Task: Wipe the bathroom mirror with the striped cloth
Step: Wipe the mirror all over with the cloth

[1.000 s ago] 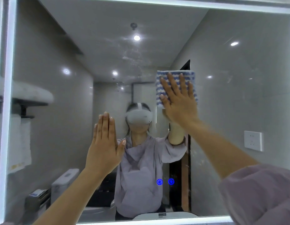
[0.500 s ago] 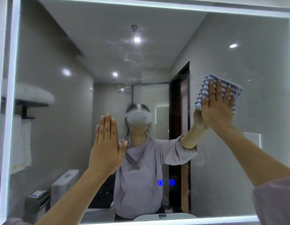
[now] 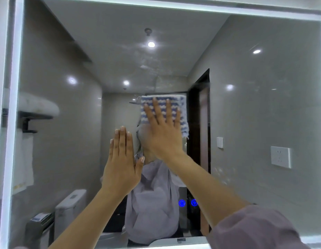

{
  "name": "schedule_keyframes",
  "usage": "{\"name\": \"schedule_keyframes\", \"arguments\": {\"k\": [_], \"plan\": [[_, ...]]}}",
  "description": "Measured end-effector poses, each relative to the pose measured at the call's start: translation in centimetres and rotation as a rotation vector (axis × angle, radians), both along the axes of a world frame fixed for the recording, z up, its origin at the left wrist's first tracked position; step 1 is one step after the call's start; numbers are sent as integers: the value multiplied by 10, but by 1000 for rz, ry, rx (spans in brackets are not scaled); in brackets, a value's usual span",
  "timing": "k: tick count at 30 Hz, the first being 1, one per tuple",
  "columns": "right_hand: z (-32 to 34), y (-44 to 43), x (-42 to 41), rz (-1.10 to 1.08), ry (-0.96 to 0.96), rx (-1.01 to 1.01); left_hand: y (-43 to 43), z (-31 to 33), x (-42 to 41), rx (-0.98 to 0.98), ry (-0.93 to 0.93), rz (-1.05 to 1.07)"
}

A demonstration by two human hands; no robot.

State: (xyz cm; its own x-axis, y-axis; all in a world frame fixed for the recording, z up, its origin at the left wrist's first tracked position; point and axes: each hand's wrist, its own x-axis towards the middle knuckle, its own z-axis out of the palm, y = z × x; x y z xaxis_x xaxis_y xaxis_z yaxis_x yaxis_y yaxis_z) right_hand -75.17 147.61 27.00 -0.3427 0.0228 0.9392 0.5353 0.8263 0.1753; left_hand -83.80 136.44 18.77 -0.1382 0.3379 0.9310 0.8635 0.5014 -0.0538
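A large wall mirror (image 3: 255, 108) with a lit white border fills the view. My right hand (image 3: 163, 130) lies flat with spread, straight fingers on a folded blue-and-white striped cloth (image 3: 181, 112), pressing it against the glass near the middle. My left hand (image 3: 122, 162) is held up flat with straight fingers together at the glass, just left of and below the cloth. Faint smears show on the glass above the cloth.
Two small blue lit touch buttons (image 3: 181, 203) sit low on the mirror. The mirror's lit frame (image 3: 16, 123) runs along the left, top and bottom edges. The reflection shows a person, a toilet, a towel rail and wall sockets.
My right hand has slid the cloth leftward across the glass, from the right of the doorway reflection back to the middle. My left hand has stayed about where it was.
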Motion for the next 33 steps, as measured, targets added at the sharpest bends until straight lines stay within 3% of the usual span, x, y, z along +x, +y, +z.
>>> {"name": "schedule_keyframes", "arguments": {"k": [11,21,29,33], "plan": [[0,8,14,-38,-127,92,0,1,-2,-14,8,15],[-5,76,79,-106,-41,73,-1,2,-1,-10,21,25],[-4,144,149,-222,177,-267,-1,0,-1,0,34,14],[-5,145,148,-217,240,-335,0,1,-1,-5,28,3]]}}
